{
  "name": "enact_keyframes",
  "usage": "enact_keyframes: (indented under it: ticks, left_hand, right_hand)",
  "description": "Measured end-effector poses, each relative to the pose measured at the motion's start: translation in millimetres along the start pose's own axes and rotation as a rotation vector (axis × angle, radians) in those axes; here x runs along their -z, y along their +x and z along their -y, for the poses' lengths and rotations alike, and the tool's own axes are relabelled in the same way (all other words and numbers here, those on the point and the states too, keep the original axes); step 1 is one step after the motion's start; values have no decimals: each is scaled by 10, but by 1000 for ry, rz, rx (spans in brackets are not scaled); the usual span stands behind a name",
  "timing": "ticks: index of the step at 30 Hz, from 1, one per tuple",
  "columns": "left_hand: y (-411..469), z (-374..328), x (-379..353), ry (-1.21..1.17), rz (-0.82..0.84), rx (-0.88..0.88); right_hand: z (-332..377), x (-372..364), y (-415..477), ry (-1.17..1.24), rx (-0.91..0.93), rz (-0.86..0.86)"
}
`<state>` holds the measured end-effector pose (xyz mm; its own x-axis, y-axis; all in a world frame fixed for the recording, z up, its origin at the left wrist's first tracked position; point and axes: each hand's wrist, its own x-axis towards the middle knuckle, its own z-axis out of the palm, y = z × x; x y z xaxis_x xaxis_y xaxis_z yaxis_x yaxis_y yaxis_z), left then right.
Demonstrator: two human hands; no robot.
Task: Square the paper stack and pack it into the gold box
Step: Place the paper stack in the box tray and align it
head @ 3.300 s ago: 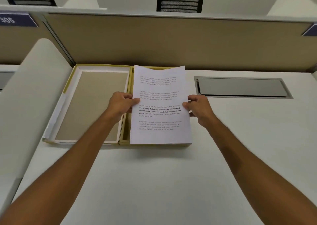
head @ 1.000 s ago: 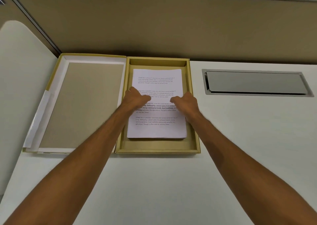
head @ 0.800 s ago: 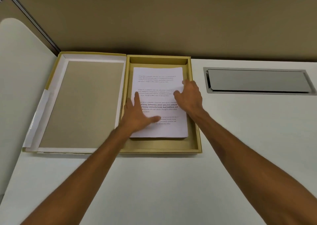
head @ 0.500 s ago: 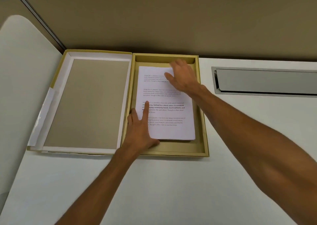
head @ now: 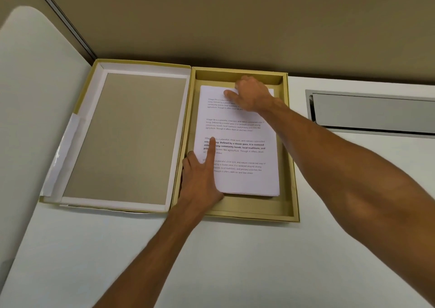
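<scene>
The white printed paper stack (head: 244,152) lies flat inside the open gold box (head: 290,166), a little off the box's walls. My left hand (head: 202,178) rests at the stack's near-left edge, thumb laid across the top sheet, fingers down along the left side. My right hand (head: 251,93) sits over the stack's far edge, fingers curled behind it, thumb on top. Both hands press against the stack; neither lifts it.
The box's lid (head: 127,138) lies open and upside down to the left, touching the box. A beige partition wall (head: 235,20) stands right behind both. A grey metal cable hatch (head: 374,115) is set into the white desk at right.
The stack went from being held above the box to lying inside it. My right hand slid to the far edge and my left hand drew back to the near-left edge.
</scene>
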<state>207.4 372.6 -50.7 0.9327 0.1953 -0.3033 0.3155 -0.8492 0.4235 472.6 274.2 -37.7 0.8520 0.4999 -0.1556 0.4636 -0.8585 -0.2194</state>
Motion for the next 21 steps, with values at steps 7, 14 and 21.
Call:
enact_keyframes:
  ticks: [7,14,21]
  left_hand:
    - [-5,-3,51,28,30,-12]
    - [-9,-28,67,31,38,2]
    - [-17,-66,154,33,99,26]
  right_hand:
    - [-20,31,76,-6,-2,23]
    - [-9,11,32,-26,30,6]
    - [25,118,-69,-6,-12,7]
